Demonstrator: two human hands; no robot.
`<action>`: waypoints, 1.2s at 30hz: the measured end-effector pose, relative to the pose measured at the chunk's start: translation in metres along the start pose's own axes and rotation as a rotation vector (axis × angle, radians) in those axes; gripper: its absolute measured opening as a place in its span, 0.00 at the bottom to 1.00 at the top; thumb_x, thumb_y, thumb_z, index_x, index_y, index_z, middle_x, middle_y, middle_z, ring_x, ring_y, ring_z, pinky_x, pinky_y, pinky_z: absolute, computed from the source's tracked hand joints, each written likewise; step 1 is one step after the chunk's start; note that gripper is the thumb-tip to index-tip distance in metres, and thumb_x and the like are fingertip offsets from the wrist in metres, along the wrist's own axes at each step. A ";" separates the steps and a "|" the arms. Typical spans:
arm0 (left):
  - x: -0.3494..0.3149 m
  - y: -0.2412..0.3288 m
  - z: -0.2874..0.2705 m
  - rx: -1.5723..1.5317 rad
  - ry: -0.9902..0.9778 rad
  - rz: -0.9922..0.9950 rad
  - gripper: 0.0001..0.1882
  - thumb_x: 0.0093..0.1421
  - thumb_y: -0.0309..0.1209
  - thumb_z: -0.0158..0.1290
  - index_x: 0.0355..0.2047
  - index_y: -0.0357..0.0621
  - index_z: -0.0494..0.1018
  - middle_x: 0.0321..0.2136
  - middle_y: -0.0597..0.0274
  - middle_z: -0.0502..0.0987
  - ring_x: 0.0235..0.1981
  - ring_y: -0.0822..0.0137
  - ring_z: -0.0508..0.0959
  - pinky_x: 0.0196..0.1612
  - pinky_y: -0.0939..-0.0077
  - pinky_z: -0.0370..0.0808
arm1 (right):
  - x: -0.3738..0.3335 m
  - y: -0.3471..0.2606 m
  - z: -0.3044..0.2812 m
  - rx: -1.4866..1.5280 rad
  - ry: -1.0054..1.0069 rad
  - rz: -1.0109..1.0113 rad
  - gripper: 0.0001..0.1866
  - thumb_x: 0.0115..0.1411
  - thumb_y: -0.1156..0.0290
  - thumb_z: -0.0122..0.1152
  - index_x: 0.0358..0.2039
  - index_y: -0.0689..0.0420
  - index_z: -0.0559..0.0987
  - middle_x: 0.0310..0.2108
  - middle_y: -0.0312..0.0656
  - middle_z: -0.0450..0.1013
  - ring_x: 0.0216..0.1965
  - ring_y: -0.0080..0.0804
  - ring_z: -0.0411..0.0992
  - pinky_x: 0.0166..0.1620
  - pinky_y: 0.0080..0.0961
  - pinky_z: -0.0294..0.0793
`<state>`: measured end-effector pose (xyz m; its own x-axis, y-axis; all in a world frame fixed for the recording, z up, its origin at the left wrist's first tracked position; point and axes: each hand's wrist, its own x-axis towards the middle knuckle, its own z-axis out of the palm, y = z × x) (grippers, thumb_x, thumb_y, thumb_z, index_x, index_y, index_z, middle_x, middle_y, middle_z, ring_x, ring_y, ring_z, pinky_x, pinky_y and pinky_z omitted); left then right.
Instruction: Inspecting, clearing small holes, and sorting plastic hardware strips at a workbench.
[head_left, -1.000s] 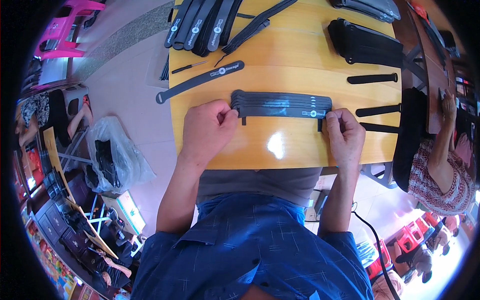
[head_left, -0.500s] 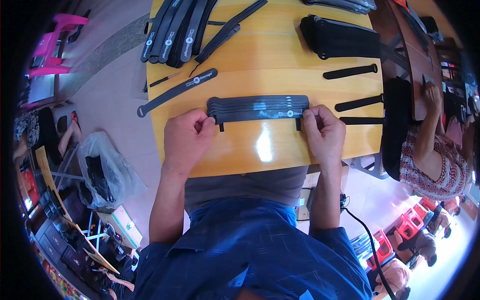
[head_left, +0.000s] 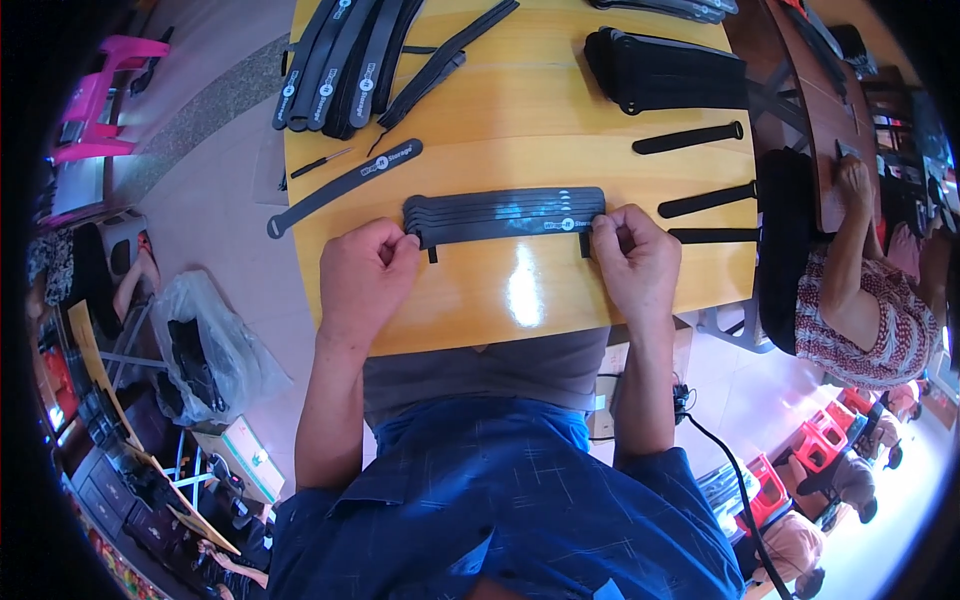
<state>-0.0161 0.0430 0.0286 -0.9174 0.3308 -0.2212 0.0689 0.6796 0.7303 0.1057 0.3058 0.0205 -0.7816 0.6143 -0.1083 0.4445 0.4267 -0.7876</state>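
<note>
A fanned stack of dark grey storage straps [head_left: 505,214] lies crosswise on the yellow wooden table [head_left: 520,130], its edges overlapping like steps. My left hand [head_left: 366,275] is closed with thumb and finger pinching the stack's left end. At the right end, my right hand [head_left: 638,265] pinches the lower strap's tip between thumb and curled fingers. Two short black strips stick out below the stack, one beside each hand. Left of the stack, a single grey strap with a looped end [head_left: 345,188] lies slanted.
Piled long straps [head_left: 350,70] fill the table's far left, near a thin pointed tool [head_left: 320,162]. A black strap bundle [head_left: 665,75] lies far right, above several short black straps [head_left: 690,138]. Another person's arm [head_left: 850,230] is at the right-hand table. A plastic bag [head_left: 215,340] stands on the floor.
Everything on the table appears shifted slightly left as the view moves. Both hands keep their places at the stack's two ends.
</note>
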 end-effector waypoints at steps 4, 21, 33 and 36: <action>0.001 0.001 -0.002 0.032 -0.013 -0.001 0.09 0.59 0.28 0.61 0.24 0.38 0.77 0.15 0.58 0.76 0.15 0.66 0.75 0.24 0.72 0.70 | 0.000 -0.001 0.000 -0.014 0.006 -0.018 0.08 0.62 0.73 0.68 0.28 0.61 0.81 0.17 0.41 0.77 0.19 0.21 0.74 0.27 0.22 0.73; -0.009 -0.007 -0.001 0.107 0.046 0.066 0.09 0.60 0.32 0.61 0.26 0.40 0.78 0.19 0.54 0.78 0.21 0.54 0.79 0.29 0.61 0.75 | 0.002 0.010 0.006 -0.074 0.103 -0.106 0.09 0.60 0.71 0.70 0.34 0.59 0.78 0.18 0.41 0.77 0.18 0.29 0.75 0.27 0.26 0.75; -0.065 0.019 0.044 0.406 0.038 0.719 0.30 0.65 0.29 0.48 0.68 0.35 0.63 0.69 0.46 0.63 0.72 0.44 0.59 0.73 0.46 0.56 | -0.047 -0.011 0.033 -0.392 -0.012 -0.703 0.27 0.64 0.69 0.62 0.63 0.60 0.73 0.65 0.52 0.68 0.69 0.54 0.64 0.69 0.56 0.61; -0.060 0.022 0.062 0.398 -0.081 0.741 0.34 0.66 0.31 0.48 0.72 0.33 0.58 0.74 0.45 0.56 0.76 0.46 0.52 0.76 0.45 0.50 | -0.057 -0.001 0.039 -0.540 -0.087 -0.673 0.33 0.66 0.64 0.59 0.70 0.59 0.66 0.73 0.51 0.59 0.75 0.52 0.55 0.72 0.60 0.55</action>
<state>0.0648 0.0787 0.0180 -0.5509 0.8174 0.1684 0.7884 0.4436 0.4262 0.1326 0.2450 0.0034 -0.9740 0.0740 0.2140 0.0049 0.9517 -0.3070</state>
